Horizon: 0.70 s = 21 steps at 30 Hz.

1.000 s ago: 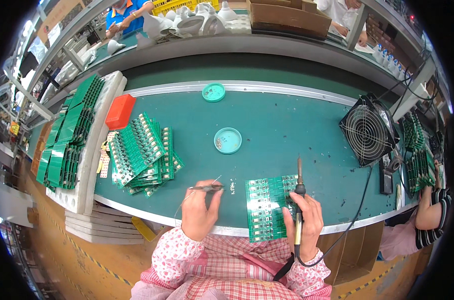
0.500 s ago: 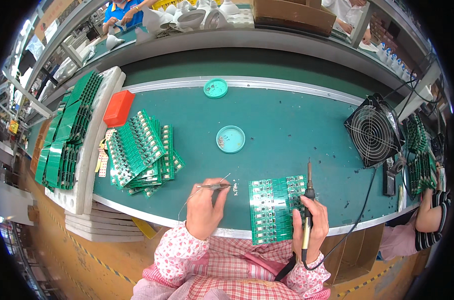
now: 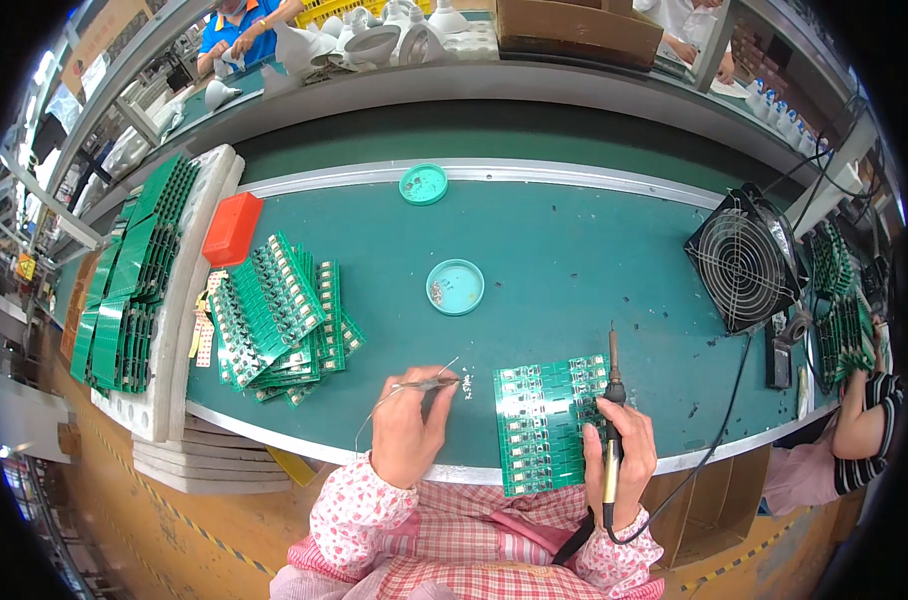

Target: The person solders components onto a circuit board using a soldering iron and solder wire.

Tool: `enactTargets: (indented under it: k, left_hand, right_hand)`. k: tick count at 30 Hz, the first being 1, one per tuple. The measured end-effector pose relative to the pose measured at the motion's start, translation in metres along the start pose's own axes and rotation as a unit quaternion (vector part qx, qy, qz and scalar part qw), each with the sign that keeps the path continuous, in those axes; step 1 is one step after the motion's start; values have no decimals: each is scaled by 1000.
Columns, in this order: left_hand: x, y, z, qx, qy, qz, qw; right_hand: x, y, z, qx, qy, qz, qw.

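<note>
- Head view: a green circuit board panel [image 3: 539,425] lies flat on the green workbench [image 3: 574,240] at its near edge, between a worker's two hands, its slightly longer axis running away from the body.
- The right hand [image 3: 622,450] is nearer, at the panel's right edge, fingers closed around a soldering iron [image 3: 615,390] whose tip points away from the worker, past the panel's far right corner; whether the hand touches the panel cannot be told.
- The left hand [image 3: 406,430] sits well to the panel's left, thumb and fingers pinched on tweezers [image 3: 426,384] pointing right, toward it; a thin wire [image 3: 450,365] slants up beside them.
- Between tweezer tips and panel lie tiny pale parts [image 3: 466,384], just beside the tips and the only things seen in that gap.
- To the right, the iron's cord [image 3: 718,440] loops clear of the panel, near a black fan [image 3: 738,265].
- Beyond the hands stand two turquoise dishes, one nearer [image 3: 462,290], one farther [image 3: 424,184].
- At left, a fanned stack of boards [image 3: 279,310] rests near a red box [image 3: 233,230] and a foam tray [image 3: 206,190] bearing further boards.
</note>
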State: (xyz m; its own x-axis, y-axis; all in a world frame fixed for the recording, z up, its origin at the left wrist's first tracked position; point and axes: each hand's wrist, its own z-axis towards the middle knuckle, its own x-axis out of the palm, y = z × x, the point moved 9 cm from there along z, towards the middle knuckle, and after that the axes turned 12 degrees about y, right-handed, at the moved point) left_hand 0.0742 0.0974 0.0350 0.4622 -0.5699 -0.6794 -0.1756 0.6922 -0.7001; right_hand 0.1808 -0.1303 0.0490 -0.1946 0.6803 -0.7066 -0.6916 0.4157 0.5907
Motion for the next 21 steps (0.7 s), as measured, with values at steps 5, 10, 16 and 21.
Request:
enactTargets:
  k: [5, 10, 16, 21]
  left_hand:
    - [0, -1, 0, 3, -6, -3, 1000]
    - [0, -2, 1, 1, -7, -2, 1000]
    - [3, -13, -2, 24, -16, -8, 1000]
    - [21, -29, 1, 56, 15, -45, 997]
  right_hand:
    - [0, -1, 0, 1, -1, 4, 1000]
    - [-2, -1, -1, -1, 0, 8, 1000]
    - [-5, 2, -2, -2, -20, 7, 1000]
    - [-4, 0, -3, 3, -25, 16, 1000]
